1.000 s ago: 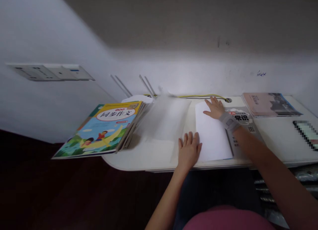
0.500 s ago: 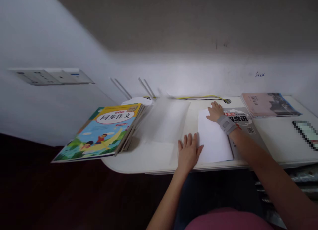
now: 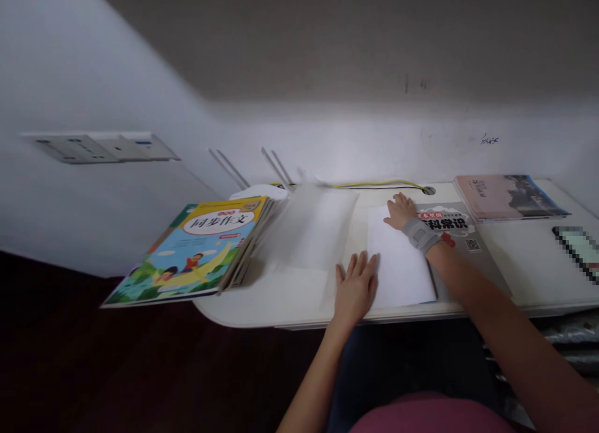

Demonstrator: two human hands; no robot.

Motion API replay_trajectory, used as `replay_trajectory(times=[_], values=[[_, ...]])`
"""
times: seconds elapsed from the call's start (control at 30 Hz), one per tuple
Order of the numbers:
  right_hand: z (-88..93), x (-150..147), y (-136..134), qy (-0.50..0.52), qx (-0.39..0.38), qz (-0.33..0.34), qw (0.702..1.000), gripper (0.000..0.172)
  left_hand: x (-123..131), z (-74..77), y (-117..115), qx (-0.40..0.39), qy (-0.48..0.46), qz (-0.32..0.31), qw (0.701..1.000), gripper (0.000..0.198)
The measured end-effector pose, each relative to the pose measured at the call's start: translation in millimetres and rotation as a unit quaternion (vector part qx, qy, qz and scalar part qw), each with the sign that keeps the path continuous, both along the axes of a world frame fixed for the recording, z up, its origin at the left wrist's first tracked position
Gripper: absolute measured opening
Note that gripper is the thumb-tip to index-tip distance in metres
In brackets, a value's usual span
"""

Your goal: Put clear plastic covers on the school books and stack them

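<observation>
The white page (image 3: 402,264) lies at the front edge of the table (image 3: 515,264), midway along it and against a grey book (image 3: 461,233). The left hand (image 3: 355,286) lies flat on the page's near left corner, fingers spread and released. The right hand (image 3: 400,211) rests flat at its far edge, grasping nothing. A sideways push could crease or skid the page. The stack of books (image 3: 206,249) overhanging the left edge might tip if nudged.

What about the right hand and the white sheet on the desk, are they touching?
Touching. The head view shows the right hand lying flat on the far right corner of the white sheet, with no visible gap.
</observation>
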State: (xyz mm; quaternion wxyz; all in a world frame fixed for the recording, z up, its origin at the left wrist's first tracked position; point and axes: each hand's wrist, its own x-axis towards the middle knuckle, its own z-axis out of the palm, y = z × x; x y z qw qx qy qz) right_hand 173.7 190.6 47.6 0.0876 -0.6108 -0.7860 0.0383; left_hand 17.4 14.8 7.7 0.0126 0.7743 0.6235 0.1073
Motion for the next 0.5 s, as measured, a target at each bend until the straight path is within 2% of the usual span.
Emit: replay_trajectory(times=[0.13, 0.27, 0.4, 0.5], values=[[9.0, 2.0, 2.3, 0.038, 0.019, 0.003, 0.999, 0.044, -0.2, 1.9, -1.7, 0.007, 0.006, -0.003, 1.000, 0.038], [14.8, 28.2, -12.2, 0.082, 0.034, 0.048, 0.995, 0.046, 0.1, 3.7, -2.1, 0.007, 0.008, 0.000, 1.000, 0.038], [-5.0, 65.9, -56.3, 0.154, 0.033, 0.154, 0.975, 0.062, 0.1, 4.7, -2.4, 0.010, 0.006, -0.003, 1.000, 0.038], [-24.6, 81.3, -87.1, 0.161, -0.003, 0.177, 0.971, 0.073, -0.9, 3.7, -2.4, 0.012, -0.004, -0.005, 1.000, 0.040]])
